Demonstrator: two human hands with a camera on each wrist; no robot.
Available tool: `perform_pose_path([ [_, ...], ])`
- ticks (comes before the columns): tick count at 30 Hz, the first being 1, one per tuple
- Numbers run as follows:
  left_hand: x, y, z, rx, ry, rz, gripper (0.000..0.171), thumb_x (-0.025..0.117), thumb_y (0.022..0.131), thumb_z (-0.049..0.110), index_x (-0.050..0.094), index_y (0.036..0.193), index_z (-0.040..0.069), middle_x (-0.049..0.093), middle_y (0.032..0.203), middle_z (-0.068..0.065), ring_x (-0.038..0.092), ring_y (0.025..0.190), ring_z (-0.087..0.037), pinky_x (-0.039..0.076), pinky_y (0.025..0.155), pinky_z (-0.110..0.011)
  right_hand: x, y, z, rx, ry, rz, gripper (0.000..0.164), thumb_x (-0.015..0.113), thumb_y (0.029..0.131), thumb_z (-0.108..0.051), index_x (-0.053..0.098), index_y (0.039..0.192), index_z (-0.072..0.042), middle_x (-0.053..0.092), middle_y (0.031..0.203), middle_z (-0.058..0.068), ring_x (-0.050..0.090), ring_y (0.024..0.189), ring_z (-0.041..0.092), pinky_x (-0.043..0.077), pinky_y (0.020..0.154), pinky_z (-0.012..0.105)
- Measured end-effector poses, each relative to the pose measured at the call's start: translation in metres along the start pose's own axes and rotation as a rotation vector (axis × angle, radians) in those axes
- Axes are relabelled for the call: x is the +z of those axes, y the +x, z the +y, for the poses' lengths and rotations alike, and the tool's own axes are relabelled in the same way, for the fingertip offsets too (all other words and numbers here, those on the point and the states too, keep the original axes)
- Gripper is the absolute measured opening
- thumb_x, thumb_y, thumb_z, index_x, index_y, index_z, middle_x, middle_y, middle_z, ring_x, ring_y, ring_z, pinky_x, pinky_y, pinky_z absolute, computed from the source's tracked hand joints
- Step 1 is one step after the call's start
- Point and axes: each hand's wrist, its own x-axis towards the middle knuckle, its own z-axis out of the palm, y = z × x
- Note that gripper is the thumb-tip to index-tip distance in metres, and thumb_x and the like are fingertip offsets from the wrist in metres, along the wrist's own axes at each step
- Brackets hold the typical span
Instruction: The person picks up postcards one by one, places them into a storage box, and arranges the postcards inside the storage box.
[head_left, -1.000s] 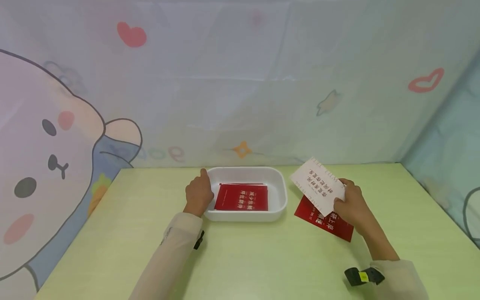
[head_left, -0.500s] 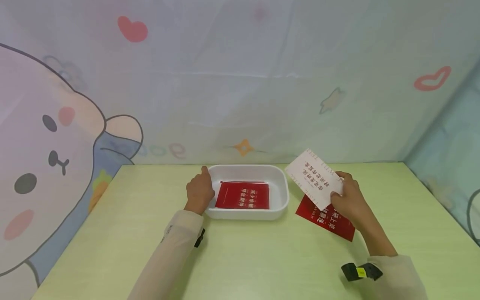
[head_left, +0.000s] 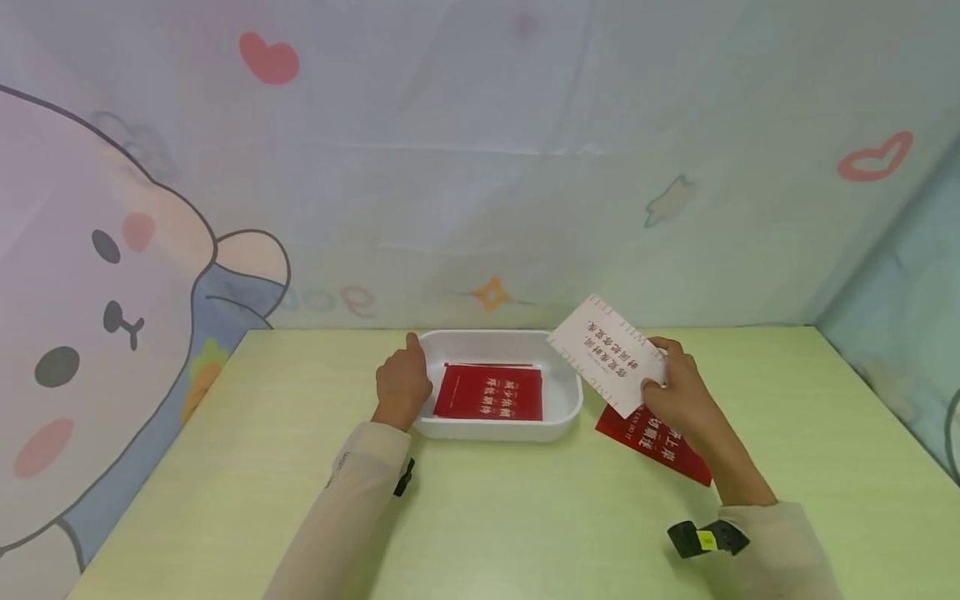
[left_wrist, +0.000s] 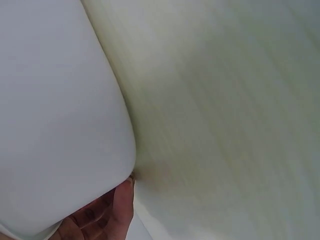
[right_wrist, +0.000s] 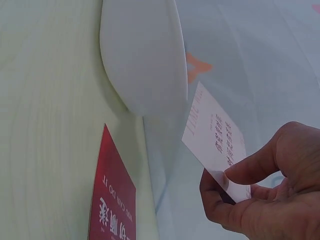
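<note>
My right hand (head_left: 681,398) pinches a white printed card (head_left: 606,355) between thumb and fingers, and the card's left corner overlaps the right rim of a white plastic tray (head_left: 480,430). In the right wrist view the thumb lies flat on the face of the card (right_wrist: 215,135). Below that hand a red card (head_left: 660,446) with white lettering lies on the table, partly covered by the white card and hand. My left hand (head_left: 402,385) grips the tray's left side, its fingers curled at the wall in the left wrist view. Inside the tray lie red cards (head_left: 487,392).
A pale green table (head_left: 510,517) carries everything. Behind it hangs a cloth backdrop (head_left: 420,208) with a cartoon bear and hearts, close to the tray's far side. A dark cable (head_left: 951,433) shows at the right edge.
My right hand has lifted the white card slightly and carried it left, up to the tray's right rim. More of the red card beneath shows. My left hand keeps its grip on the tray.
</note>
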Motion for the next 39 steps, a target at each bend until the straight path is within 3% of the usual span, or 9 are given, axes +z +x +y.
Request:
perform_pose_path([
  [7,0.002,0.001,0.000,0.009,0.022,0.007,0.045,0.064,0.088,0.006,0.043,0.128,-0.003,0.069,0.096,-0.019,0.071,0.083,-0.033,0.059,0.074,-0.045,0.008,0.003,-0.010,-0.032,-0.005,-0.006,0.068,0.043,0.096,-0.002,0.011,0.155,0.003,0.033,0.137,0.033,0.050,0.113,0.038,0.051,0.083,0.034],
  [19,0.001,0.000,0.001,0.028,0.110,0.032,0.037,0.059,0.093,0.008,0.043,0.124,-0.006,0.063,0.101,-0.021,0.070,0.087,-0.034,0.058,0.076,-0.043,0.022,0.011,-0.027,-0.127,0.035,-0.036,0.062,0.043,0.094,0.001,0.022,0.152,0.004,0.036,0.134,0.030,0.048,0.114,0.035,0.048,0.080,0.028],
  [26,0.007,0.002,0.003,0.040,0.150,0.076,0.033,0.056,0.095,0.009,0.044,0.122,-0.005,0.060,0.105,-0.021,0.067,0.091,-0.033,0.059,0.075,-0.041,0.029,0.016,-0.034,-0.148,-0.028,-0.040,0.061,0.045,0.093,0.001,0.027,0.151,0.003,0.039,0.131,0.029,0.049,0.108,0.033,0.048,0.081,0.031],
  [33,0.009,0.003,0.004,0.029,0.120,0.088,0.032,0.057,0.094,0.009,0.044,0.120,-0.005,0.058,0.105,-0.021,0.069,0.079,-0.032,0.059,0.070,-0.040,0.036,0.022,-0.039,-0.200,-0.092,-0.047,0.058,0.045,0.092,0.002,0.031,0.148,0.004,0.043,0.128,0.029,0.049,0.102,0.032,0.048,0.076,0.030],
  [39,0.006,0.002,0.005,0.026,0.063,0.092,0.035,0.061,0.092,0.006,0.045,0.121,-0.004,0.063,0.099,-0.021,0.070,0.084,-0.034,0.060,0.071,-0.042,0.044,0.027,-0.043,-0.228,-0.134,-0.052,0.057,0.045,0.090,0.005,0.035,0.146,0.004,0.045,0.124,0.029,0.050,0.096,0.030,0.048,0.076,0.032],
])
